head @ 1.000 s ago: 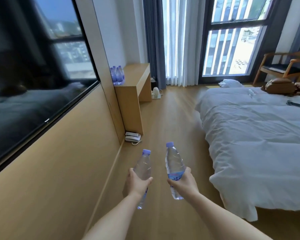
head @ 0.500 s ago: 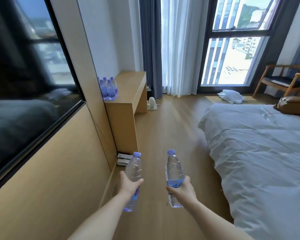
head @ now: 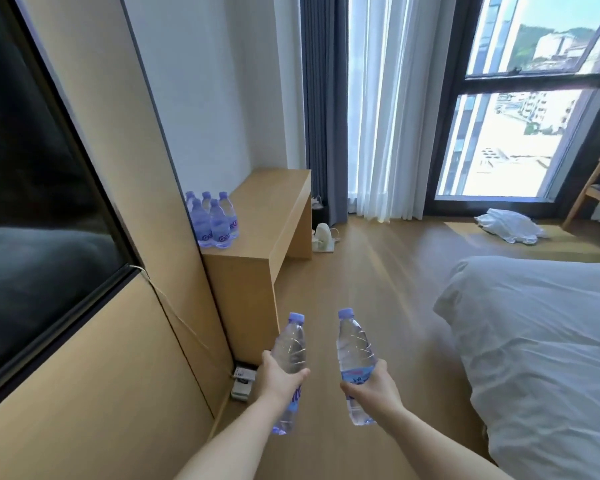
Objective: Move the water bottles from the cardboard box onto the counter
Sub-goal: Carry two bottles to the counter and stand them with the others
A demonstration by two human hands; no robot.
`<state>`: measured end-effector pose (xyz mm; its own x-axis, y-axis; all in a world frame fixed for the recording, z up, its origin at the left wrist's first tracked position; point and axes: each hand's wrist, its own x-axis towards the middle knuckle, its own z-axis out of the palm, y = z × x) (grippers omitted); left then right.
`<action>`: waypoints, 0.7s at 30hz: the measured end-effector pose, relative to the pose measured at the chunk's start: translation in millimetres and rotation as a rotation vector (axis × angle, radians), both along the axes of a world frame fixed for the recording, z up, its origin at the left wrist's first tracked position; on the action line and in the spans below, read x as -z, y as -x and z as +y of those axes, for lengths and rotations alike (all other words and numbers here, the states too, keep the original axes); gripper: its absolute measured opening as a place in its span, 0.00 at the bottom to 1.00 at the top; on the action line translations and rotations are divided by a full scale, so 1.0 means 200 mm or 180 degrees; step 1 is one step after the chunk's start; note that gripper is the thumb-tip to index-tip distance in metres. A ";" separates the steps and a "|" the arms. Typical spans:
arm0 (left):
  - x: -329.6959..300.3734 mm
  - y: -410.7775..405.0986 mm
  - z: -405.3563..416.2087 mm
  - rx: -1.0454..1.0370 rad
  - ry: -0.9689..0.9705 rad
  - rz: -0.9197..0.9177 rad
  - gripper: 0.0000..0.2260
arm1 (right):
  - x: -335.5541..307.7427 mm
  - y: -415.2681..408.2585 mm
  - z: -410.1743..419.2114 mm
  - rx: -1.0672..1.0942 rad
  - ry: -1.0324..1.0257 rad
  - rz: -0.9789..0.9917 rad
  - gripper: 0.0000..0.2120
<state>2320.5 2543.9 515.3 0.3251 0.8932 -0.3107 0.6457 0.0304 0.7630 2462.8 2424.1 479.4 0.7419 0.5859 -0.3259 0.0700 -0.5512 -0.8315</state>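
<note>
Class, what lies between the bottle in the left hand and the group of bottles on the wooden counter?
In the head view, only the counter's side panel and bare top separate that bottle from the group.

A dark screen [head: 39, 188] set in the wood-panelled wall [head: 94, 393] fills the left, with a thin cable [head: 184, 322] trailing down the panel to what looks like a telephone [head: 243, 379] on the wooden floor [head: 378, 271]. A white bed [head: 541, 341] occupies the right. Ahead, sheer white curtains [head: 385, 109] hang beside a grey drape [head: 323, 105] and a tall window [head: 520, 133], with crumpled white cloth [head: 508, 230] and a wooden chair [head: 593, 192] below it.
</note>
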 end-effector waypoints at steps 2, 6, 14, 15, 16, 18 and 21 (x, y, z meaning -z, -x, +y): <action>-0.05 -0.16 0.16 -0.0163 0.0024 -0.0158 0.26 | -0.05 -0.20 0.17 -0.0057 0.0022 -0.0012 0.23; -0.10 -0.40 0.43 -0.0420 0.0064 -0.0267 0.25 | -0.12 -0.47 0.47 -0.0170 0.0064 0.0029 0.22; -0.02 -0.92 1.08 -0.0454 0.0117 -0.0409 0.26 | -0.07 -0.91 1.15 -0.0459 -0.0113 0.0177 0.24; -0.01 -0.99 1.18 -0.0449 0.0114 -0.0447 0.27 | -0.07 -0.97 1.25 -0.0489 -0.0138 0.0172 0.24; 0.00 -1.06 1.29 -0.0451 0.0119 -0.0472 0.28 | -0.08 -1.03 1.35 -0.0511 -0.0157 0.0179 0.24; -0.01 -1.18 1.50 -0.0461 0.0145 -0.0468 0.30 | -0.10 -1.16 1.55 -0.0508 -0.0190 0.0219 0.25; -0.04 -1.36 1.82 -0.0434 0.0091 -0.0355 0.31 | -0.14 -1.34 1.83 -0.0513 -0.0240 0.0210 0.25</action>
